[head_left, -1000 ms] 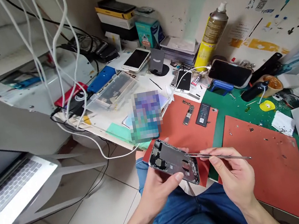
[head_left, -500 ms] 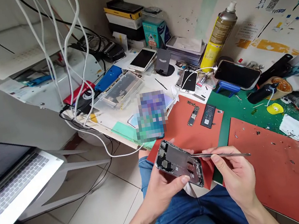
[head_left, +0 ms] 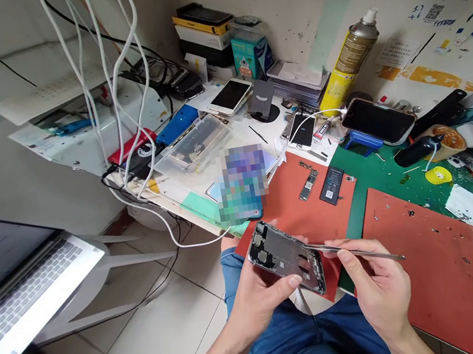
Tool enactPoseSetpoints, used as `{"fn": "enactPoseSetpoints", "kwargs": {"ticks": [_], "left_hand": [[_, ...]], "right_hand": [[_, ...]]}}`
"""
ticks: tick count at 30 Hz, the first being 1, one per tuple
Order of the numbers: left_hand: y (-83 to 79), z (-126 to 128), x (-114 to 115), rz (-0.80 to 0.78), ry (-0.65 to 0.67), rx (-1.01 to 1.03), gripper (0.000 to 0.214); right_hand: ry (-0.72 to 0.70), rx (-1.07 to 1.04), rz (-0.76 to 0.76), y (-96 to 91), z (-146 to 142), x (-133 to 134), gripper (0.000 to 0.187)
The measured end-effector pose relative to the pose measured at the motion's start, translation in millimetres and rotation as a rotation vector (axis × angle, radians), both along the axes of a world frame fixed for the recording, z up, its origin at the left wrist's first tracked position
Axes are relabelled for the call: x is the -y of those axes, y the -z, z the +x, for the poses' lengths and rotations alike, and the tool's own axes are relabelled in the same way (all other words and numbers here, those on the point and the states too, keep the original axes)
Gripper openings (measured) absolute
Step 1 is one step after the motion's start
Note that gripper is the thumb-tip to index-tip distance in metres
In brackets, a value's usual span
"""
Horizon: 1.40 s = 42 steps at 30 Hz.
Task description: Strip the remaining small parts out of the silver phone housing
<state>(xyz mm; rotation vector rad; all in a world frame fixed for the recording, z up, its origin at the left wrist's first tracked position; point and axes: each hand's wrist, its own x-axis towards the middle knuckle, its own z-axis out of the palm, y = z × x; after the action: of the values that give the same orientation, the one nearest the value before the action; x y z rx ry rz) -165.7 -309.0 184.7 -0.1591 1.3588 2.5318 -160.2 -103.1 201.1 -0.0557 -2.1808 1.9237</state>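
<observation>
An opened phone housing (head_left: 284, 256), dark grey with small parts along its edges, is tilted above my lap. My left hand (head_left: 267, 292) grips it from below and the near side, thumb on the rim. My right hand (head_left: 375, 277) pinches a slim metal tool (head_left: 358, 251), which looks like tweezers; its tip meets the far edge of the housing near the right end. Beyond the housing, a phone logic board (head_left: 309, 183) and a black phone battery (head_left: 332, 185) lie on a red mat (head_left: 289, 207).
A second red mat (head_left: 444, 257), dotted with screws and bits, lies right on the green mat (head_left: 356, 226). Behind stand a yellow spray can (head_left: 347, 65) and a phone on a blue stand (head_left: 364, 142). White cables (head_left: 115, 100) hang at left above a laptop (head_left: 34, 295).
My right hand and the metal tool have shifted slightly right and down, the tool tilting more steeply. The whole view has moved a little; the left hand still holds the housing.
</observation>
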Motion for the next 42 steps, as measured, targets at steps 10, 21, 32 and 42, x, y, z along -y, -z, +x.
{"fn": "enactPoseSetpoints", "kwargs": {"ticks": [10,21,32,42], "left_hand": [[3.7,0.2,0.2,0.040,-0.010,0.007,0.083],[1.1,-1.5,1.1,0.034,0.004,-0.003,0.087],[-2.2,-1.3,0.5,0.057,0.005,0.002,0.088],[-4.8,-2.8,0.3,0.042,0.018,0.000,0.072]], "right_hand": [[0.005,0.120,-0.137,8.5,-3.7,-0.7,0.014],[0.001,0.123,-0.162,13.2,-2.0,-2.9,0.013],[-0.001,0.029,-0.140,6.7,-1.2,-1.3,0.008],[0.006,-0.007,-0.108,4.1,-1.6,-0.7,0.005]]}}
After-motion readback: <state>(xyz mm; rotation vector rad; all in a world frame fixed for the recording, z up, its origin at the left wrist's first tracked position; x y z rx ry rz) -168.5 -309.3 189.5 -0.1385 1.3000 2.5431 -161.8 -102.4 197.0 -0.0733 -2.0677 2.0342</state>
